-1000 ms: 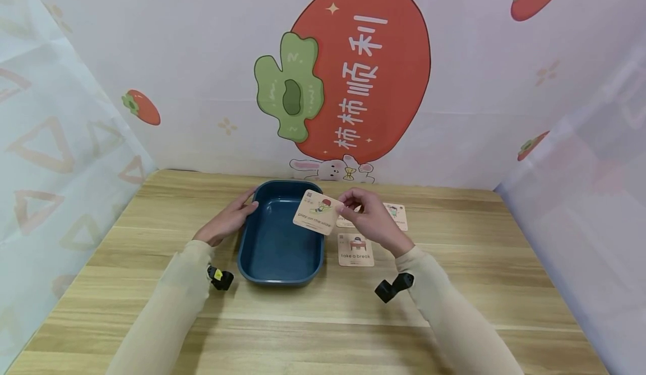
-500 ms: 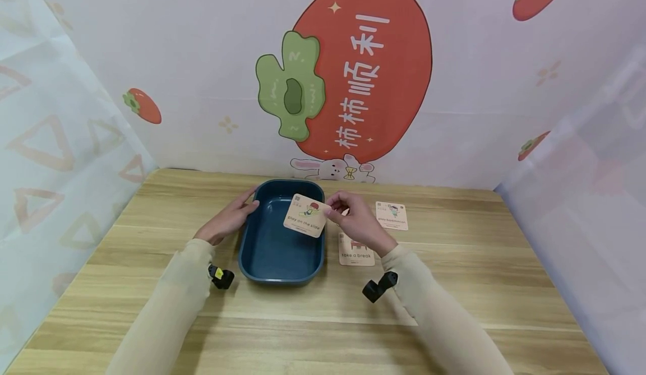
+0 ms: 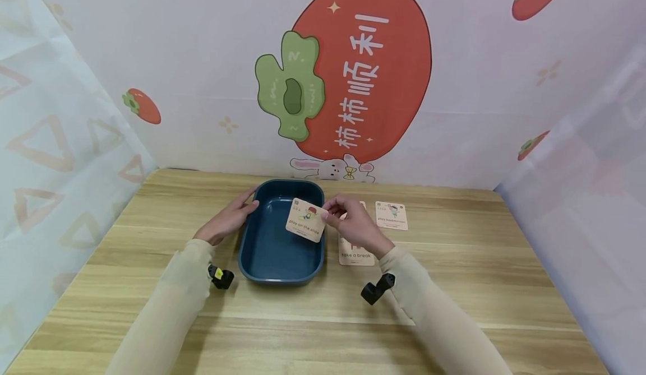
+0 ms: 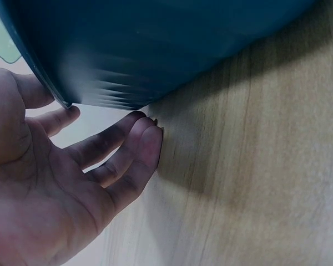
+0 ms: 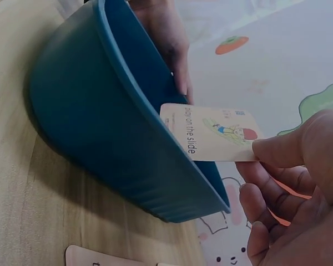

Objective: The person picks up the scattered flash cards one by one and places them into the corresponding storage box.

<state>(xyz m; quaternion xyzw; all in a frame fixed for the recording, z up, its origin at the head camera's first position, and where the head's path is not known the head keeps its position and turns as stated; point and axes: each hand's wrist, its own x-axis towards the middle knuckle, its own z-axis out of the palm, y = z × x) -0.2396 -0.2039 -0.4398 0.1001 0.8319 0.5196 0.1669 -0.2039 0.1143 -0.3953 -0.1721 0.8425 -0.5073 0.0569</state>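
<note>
My right hand (image 3: 355,226) pinches a small card (image 3: 305,220) by its edge between thumb and fingers. The card has a picture and reads "play on the slide". It is tilted above the right half of a dark blue, deep rectangular box (image 3: 280,281). In the right wrist view the card (image 5: 211,130) overlaps the box's rim. At the box's far left side, my left hand (image 3: 227,218) grips the rim with its thumb over the edge; the other fingers (image 4: 147,147) lie along the outside, near the table, in the left wrist view.
Right of the box lie a "take a break" card (image 3: 356,256) and a "play badminton" card (image 3: 391,216). Another card shows partly behind my right hand. The wooden table (image 3: 303,330) meets a printed backdrop (image 3: 202,139) at its back edge.
The card in my right hand has moved left and slightly down over the box, uncovering the badminton card. My left hand stays on the rim.
</note>
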